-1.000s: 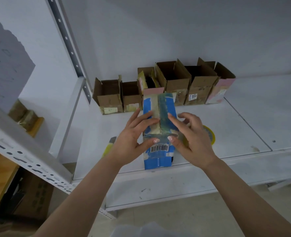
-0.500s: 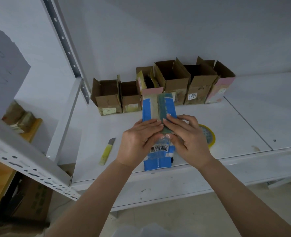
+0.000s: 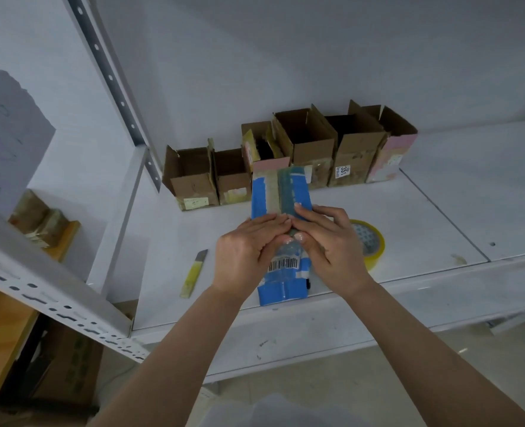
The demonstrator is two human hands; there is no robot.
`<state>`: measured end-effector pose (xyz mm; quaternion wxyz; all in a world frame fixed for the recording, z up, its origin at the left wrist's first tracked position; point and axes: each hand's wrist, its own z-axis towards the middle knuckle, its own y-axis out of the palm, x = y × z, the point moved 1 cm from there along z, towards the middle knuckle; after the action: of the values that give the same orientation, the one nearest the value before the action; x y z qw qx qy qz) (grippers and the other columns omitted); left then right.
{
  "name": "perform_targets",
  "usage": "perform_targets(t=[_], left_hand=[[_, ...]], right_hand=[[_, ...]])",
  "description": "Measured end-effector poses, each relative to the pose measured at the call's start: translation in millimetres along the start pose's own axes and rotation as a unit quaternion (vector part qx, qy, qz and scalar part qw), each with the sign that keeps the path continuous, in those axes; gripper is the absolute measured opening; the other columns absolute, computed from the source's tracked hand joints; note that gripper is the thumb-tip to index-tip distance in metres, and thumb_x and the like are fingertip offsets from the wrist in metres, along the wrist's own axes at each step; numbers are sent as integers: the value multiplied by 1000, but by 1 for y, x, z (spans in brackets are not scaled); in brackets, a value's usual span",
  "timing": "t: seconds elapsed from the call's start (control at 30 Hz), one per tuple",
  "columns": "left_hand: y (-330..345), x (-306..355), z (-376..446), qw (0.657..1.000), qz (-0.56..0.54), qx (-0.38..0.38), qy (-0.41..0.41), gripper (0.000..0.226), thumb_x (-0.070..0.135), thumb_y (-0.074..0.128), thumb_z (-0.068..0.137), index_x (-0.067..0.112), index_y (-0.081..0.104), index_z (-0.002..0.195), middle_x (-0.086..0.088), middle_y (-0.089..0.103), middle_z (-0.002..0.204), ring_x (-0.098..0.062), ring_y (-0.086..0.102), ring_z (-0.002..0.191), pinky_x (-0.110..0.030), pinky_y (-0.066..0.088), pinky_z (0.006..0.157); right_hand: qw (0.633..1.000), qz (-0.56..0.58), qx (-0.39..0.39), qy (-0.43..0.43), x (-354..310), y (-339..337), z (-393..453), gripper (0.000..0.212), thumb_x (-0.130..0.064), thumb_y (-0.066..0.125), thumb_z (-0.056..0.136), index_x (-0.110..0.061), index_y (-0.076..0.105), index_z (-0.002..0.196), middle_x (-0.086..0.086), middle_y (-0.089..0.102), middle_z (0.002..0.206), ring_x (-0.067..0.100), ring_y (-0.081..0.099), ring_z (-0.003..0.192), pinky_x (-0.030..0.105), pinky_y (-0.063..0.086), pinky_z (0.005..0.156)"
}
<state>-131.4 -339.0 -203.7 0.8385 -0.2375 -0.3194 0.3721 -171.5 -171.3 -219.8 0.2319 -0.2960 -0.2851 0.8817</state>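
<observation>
A long blue box (image 3: 281, 195) with tape strips and a barcode label lies on the white shelf (image 3: 409, 217), its near end at the shelf's front edge. My left hand (image 3: 248, 251) lies flat on its top from the left. My right hand (image 3: 329, 241) lies flat on it from the right. The fingertips of both hands meet over the taped seam in the middle of the box, and the thumbs touch just above the barcode. Both hands press down with straight fingers.
A row of several open brown cardboard boxes (image 3: 304, 143) stands against the back wall. A roll of clear tape (image 3: 369, 241) lies right of my right hand. A yellow utility knife (image 3: 193, 274) lies left of the box. A perforated shelf post (image 3: 113, 84) rises at the left.
Both hands have slid together along the box top: the fingers, spread apart a second ago, now meet over the seam. The box has stayed in place.
</observation>
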Motion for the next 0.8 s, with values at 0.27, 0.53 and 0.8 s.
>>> perform_targets(t=[0.27, 0.53, 0.8], left_hand=[[-15, 27, 40, 995, 54, -33, -75, 47, 48, 53, 91, 16, 64, 124, -3, 69, 117, -21, 65, 103, -44, 50, 95], [33, 21, 36, 911, 263, -230, -219, 90, 89, 19, 72, 43, 14, 149, 2, 10, 162, -34, 8, 148, -54, 45, 97], [-20, 22, 50, 952, 182, -39, -244, 71, 73, 39, 78, 42, 43, 142, 3, 38, 153, -25, 50, 128, -41, 51, 91]], right_hand=[[972, 154, 39, 175, 14, -29, -7, 51, -38, 43, 96, -14, 47, 140, -10, 50, 124, 13, 50, 111, 4, 38, 84], [948, 186, 9, 259, 30, -34, -42, 40, -34, 46, 100, -8, 60, 128, -10, 56, 117, 1, 52, 109, -5, 34, 81], [934, 180, -29, 308, 58, -61, -59, 27, -21, 53, 99, -14, 65, 122, -4, 65, 112, 6, 58, 100, 0, 38, 76]])
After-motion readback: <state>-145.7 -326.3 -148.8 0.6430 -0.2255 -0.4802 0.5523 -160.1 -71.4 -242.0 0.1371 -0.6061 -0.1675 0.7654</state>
